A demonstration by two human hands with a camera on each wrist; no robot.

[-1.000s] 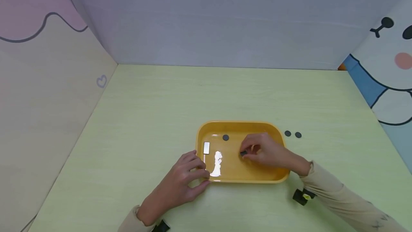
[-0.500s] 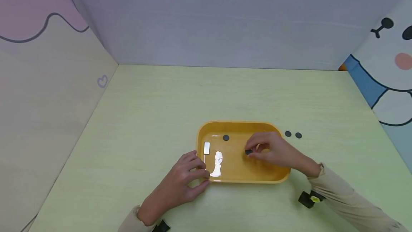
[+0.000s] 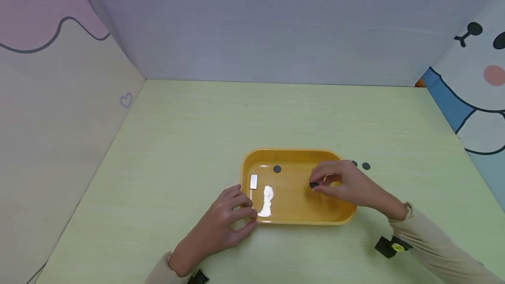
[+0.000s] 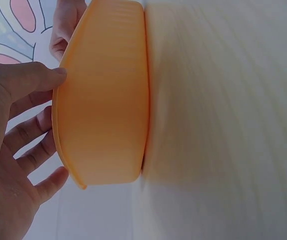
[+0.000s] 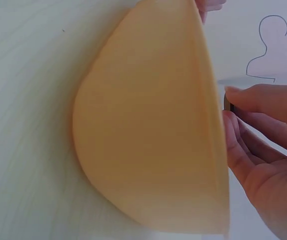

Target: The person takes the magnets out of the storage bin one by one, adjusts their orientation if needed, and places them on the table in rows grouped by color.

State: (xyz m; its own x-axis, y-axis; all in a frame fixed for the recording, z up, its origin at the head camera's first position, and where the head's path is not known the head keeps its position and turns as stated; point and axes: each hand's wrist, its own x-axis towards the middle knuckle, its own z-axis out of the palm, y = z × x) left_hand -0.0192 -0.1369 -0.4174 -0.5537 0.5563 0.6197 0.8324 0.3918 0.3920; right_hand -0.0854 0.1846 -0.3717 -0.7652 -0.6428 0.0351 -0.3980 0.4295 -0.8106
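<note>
Left hand (image 3: 225, 218) at the near left corner of the yellow tray (image 3: 292, 222), fingers spread, tips resting along the rim. Tray sits on the pale worktop (image 3: 221, 122), well short of its far edge; looks like thin, stiff, glossy plastic, so presumably light and apt to slide; best steadied at a corner. Bright patches (image 3: 266, 203) by its left edge are probably glare. Further right, the flat disc (image 3: 277, 169) lies near the tray's far edge, left of middle: small, dark, apparently rigid. Lying so low, it gives little to grip; judged best taken by opposite points of its edge, with fingertips. Right hand (image 3: 347, 183) pinches the held disc (image 3: 313, 185) between thumb and finger, over the tray's right half; in the right wrist view it appears roughly level, just above the rim. Expect it light and hard, perhaps slippery if smooth, unlikely to break; material uncertain. Outside the tray's far right corner, on the worktop: the half-hidden disc (image 3: 354, 163), partly covered by the hand, and just beside it, toward the worktop's right edge, the outer disc (image 3: 366, 166), fully in view
</note>
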